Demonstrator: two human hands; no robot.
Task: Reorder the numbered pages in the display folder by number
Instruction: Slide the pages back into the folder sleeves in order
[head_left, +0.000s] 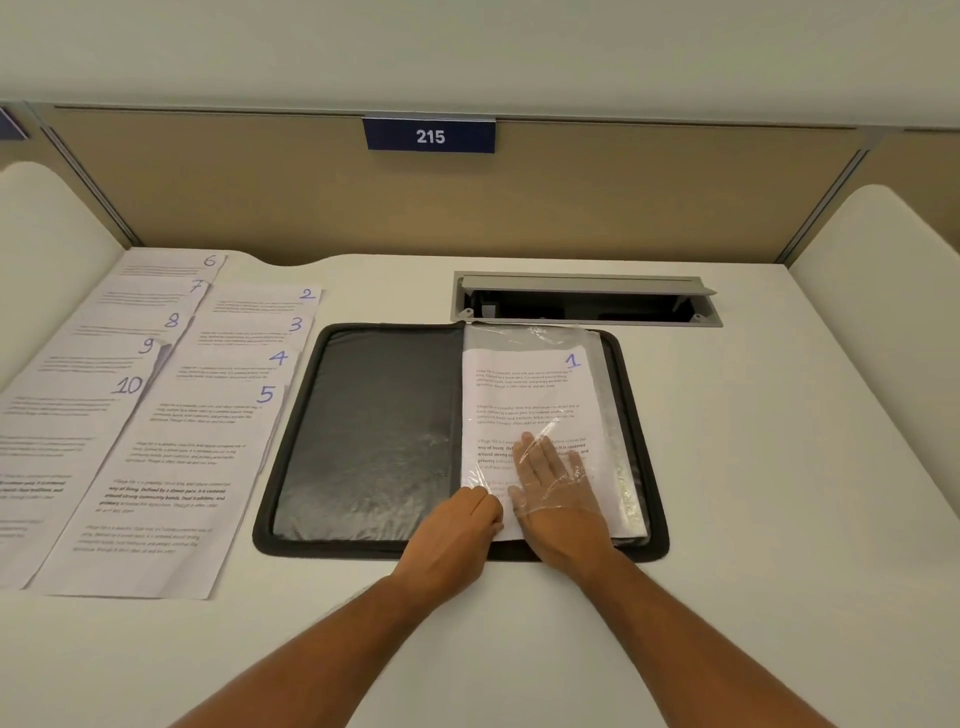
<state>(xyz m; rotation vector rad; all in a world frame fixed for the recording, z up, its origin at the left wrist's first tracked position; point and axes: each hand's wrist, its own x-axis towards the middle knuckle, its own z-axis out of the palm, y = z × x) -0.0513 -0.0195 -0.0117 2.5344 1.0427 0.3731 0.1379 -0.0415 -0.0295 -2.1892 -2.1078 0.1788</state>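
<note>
A black display folder (363, 426) lies open on the white desk. On its right side is a stack of clear plastic sleeves, and page 1 (524, 384) sits in the top sleeve. My right hand (553, 486) is inside that sleeve, fingers straight and flat on page 1. My left hand (462, 525) pinches the sleeve's lower left edge. Left of the folder lie pages 2 to 5 (208, 447) in one overlapping column and pages 6 to 10 (67, 410) in another further left.
A grey cable hatch (587, 299) stands open in the desk behind the folder. A beige partition with a blue sign "215" (430, 136) closes off the back. White side panels rise at both sides of the desk (779, 467).
</note>
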